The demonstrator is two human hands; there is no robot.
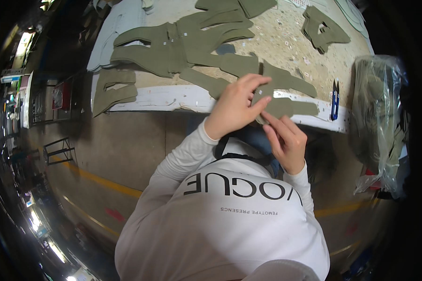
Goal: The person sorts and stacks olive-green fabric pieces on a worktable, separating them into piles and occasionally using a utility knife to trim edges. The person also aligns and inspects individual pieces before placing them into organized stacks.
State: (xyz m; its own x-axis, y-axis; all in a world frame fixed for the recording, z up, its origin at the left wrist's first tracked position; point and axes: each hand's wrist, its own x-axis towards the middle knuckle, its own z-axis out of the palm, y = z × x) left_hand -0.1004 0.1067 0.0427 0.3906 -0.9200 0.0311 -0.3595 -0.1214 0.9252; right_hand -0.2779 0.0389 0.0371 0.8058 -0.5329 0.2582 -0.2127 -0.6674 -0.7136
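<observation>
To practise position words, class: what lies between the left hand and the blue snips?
Olive fabric pieces, then white table edge, lie between left hand and snips in the head view.

White long-sleeved top (211, 234) with black lettering (241, 186)

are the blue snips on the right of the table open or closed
Open: the blue snips lie on the table with their two dark tips visibly apart, untouched by either hand.
</observation>
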